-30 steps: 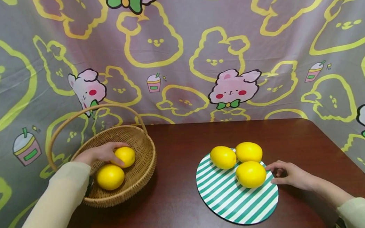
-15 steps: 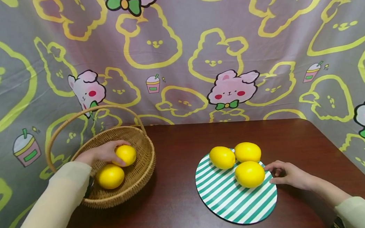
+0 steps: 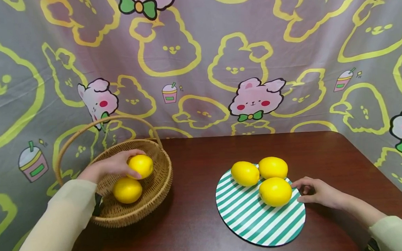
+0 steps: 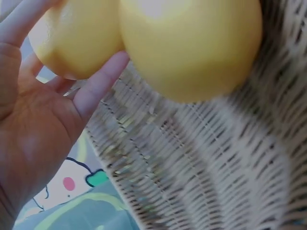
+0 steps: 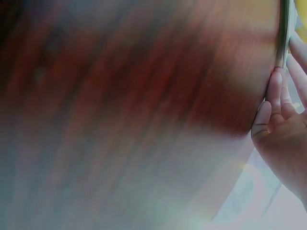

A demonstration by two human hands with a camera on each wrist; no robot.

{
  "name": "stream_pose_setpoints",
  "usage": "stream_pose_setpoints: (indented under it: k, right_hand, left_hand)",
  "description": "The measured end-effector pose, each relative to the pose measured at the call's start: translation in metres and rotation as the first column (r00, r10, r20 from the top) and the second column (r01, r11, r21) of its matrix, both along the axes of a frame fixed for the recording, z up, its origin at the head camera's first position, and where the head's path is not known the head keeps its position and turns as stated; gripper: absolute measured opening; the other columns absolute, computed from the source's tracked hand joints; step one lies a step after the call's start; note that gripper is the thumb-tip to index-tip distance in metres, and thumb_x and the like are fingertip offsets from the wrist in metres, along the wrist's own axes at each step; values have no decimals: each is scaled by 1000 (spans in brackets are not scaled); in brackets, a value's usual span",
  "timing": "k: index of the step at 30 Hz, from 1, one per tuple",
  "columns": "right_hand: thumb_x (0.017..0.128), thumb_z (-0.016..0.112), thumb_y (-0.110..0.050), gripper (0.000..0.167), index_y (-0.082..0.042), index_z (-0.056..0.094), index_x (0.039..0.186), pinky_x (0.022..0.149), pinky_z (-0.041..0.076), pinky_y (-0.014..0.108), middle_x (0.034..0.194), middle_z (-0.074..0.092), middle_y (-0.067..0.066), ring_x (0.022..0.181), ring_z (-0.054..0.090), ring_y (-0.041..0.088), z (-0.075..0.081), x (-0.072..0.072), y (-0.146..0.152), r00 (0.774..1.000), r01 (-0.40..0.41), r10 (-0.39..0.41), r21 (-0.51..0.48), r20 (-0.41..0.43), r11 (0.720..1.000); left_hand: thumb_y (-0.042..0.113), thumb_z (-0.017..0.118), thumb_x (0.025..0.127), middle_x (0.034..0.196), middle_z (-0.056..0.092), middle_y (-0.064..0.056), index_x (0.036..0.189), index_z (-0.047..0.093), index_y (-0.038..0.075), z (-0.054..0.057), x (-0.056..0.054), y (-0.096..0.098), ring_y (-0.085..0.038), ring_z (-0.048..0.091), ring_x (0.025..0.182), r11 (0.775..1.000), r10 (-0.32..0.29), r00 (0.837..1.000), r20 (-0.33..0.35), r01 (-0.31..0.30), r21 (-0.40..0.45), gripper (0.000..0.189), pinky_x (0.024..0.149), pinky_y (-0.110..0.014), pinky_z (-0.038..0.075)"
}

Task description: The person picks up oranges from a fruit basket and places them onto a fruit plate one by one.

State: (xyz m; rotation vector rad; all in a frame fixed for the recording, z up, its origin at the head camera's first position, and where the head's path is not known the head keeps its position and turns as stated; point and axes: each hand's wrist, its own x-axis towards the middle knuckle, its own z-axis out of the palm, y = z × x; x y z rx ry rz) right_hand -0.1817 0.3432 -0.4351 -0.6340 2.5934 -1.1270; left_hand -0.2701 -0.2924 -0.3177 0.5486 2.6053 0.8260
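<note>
Where the left hand works: grip pinching the upper lemon, slightly higher than before; lifting seems begun;
Basket: surrounds both fruits; lower lemon slightly shifted;
Right hand: fingers relaxed at plate rim.

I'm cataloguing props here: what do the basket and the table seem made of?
Basket: woven wicker or rattan, matte tan, judging by its interlaced strands.
Table: probably wood or wood-look laminate, since the reddish-brown top shows a soft sheen and faint grain-like streaks.
</note>
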Motion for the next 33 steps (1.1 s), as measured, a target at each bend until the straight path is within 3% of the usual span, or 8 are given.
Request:
stream_pose_setpoints:
  k: [10, 19, 29, 33]
  right_hand:
    - [88, 72, -16, 41, 0, 59, 123, 67, 45, 23, 99, 54, 6, 79, 48, 12, 1, -2, 1, 1000, -6, 6, -1, -2, 1000]
    - [89, 71, -15, 38, 1, 60, 121, 64, 45, 24, 101, 54, 6, 78, 48, 11, -3, -2, 3, 999, -27, 26, -17, -19, 1000]
    - [89, 71, -17, 39, 0, 60, 122, 65, 45, 23, 102, 55, 6, 79, 49, 11, -4, 0, 2, 1000, -28, 28, -11, -11, 1000]
    - [89, 72, -18, 38, 0, 60, 121, 66, 46, 23, 102, 56, 5, 79, 49, 10, -4, -1, 3, 999, -24, 24, -4, -31, 1000]
  left_hand:
    - [29, 84, 74, 124, 53, -15, 134, 48, 11, 24, 13, 16, -29, 53, 99, 988, -145, 984, -107, 137, -72, 72, 79, -45, 44]
    - [29, 85, 73, 127, 52, -9, 135, 49, 17, 37, 32, 38, -27, 52, 101, 983, -178, 976, -127, 170, -67, 73, 81, -44, 42]
    - [28, 86, 72, 123, 54, -2, 138, 47, 18, 43, 53, 78, -24, 53, 102, 963, -258, 951, -174, 267, 34, 77, 86, -45, 43]
    - [26, 87, 72, 123, 55, 3, 138, 46, 24, 43, 59, 97, -22, 53, 103, 952, -277, 942, -191, 295, 75, 78, 88, -45, 42]
